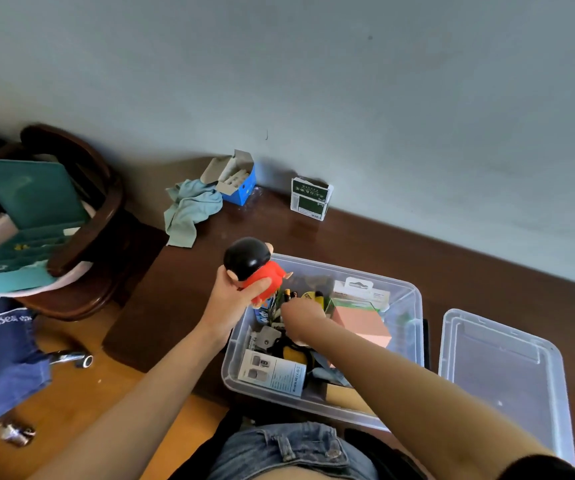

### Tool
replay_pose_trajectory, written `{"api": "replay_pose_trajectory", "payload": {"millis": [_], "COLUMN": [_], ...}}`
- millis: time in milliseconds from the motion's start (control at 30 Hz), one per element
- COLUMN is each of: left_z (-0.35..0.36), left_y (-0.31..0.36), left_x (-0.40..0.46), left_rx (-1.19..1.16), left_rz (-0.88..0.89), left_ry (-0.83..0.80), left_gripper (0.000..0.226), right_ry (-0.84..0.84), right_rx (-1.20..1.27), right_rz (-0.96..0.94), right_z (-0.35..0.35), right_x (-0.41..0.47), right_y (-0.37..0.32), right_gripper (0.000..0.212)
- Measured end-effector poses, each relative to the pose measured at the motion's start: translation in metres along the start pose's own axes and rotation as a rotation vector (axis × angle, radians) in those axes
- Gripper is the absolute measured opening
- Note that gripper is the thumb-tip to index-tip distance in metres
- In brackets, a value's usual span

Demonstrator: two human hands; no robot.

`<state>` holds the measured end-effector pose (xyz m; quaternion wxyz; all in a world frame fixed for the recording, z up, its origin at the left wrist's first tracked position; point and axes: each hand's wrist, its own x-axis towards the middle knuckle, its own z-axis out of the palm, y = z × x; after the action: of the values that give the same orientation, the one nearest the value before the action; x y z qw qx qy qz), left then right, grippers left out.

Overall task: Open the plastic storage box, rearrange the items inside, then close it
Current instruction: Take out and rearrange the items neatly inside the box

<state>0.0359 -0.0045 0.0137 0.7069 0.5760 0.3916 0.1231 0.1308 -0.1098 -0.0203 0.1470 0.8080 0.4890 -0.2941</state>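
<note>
A: Surface?
B: Dark brown wooden desk [400, 244] against a grey wall [348, 81]. Clear plastic storage box [414, 306] at its near edge, open, cluttered; its clear lid [507, 375] just beside.
A: Hands?
B: Right hand [301, 315] inside the box, fingers hidden, grip unclear. Left hand [234, 294] grips a red-shirted, black-haired toy figure [253, 265] above the box's far-left corner.

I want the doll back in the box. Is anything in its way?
Yes. The right hand reaches into the storage box just below the doll, and packed items cover the bottom there. The lid lies off beside the box.
</note>
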Motion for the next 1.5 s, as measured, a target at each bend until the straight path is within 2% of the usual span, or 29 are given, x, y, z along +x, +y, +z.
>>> {"api": "replay_pose_trajectory", "payload": {"millis": [233, 333, 467, 733, 800, 900, 1067, 1200, 1367, 1467, 1500], "left_z": [-0.008, -0.009, -0.009, -0.017, -0.017, -0.013, 0.005, 0.017, 0.032, 0.042, 0.045], "left_y": [-0.008, -0.011, -0.015, -0.017, -0.018, -0.019, -0.02, -0.023, -0.032, -0.036, -0.036], "left_x": [-0.005, -0.007, -0.007, -0.005, -0.005, -0.007, -0.006, -0.002, 0.005, 0.009, 0.01], "left_rx": [0.055, 0.082, 0.112, 0.149, 0.15, 0.208, 0.46, 0.853, 1.162, 1.428, 1.451], "left_rz": [0.229, 0.286, 0.271, 0.214, 0.227, 0.287, 0.371, 0.521, 0.607, 0.581, 0.585], "left_ry": [0.013, 0.059, 0.137, 0.145, 0.139, 0.103, 0.03, 0.002, -0.058, -0.097, -0.115], "left_gripper": [0.081, 0.072, 0.059, 0.053, 0.05, 0.051, 0.053, 0.056, 0.061, 0.059, 0.057], "right_ry": [0.005, 0.033, -0.033, -0.12, -0.074, 0.077, 0.259, 0.233, 0.139, 0.062, 0.044], "right_rx": [-0.043, 0.0, 0.049, -0.006, 0.056, 0.218, 0.52, 0.732, 0.582, 0.48, 0.448], "right_rz": [0.066, 0.073, 0.064, 0.021, 0.03, 0.033, 0.147, 0.19, 0.26, 0.3, 0.313], "right_z": [0.019, 0.021, 0.024, 0.006, -0.005, -0.026, -0.055, -0.054, -0.037, -0.027, -0.024], "right_x": [0.028, 0.034, 0.036, 0.032, 0.024, 0.008, -0.03, -0.065, -0.1, -0.112, -0.112], "right_y": [-0.008, -0.003, -0.001, -0.008, -0.005, 0.009, 0.054, 0.092, 0.121, 0.127, 0.126], "right_gripper": [0.022, 0.024, 0.021, 0.021, 0.012, 0.016, 0.027, 0.024, 0.021, 0.023, 0.023]}}
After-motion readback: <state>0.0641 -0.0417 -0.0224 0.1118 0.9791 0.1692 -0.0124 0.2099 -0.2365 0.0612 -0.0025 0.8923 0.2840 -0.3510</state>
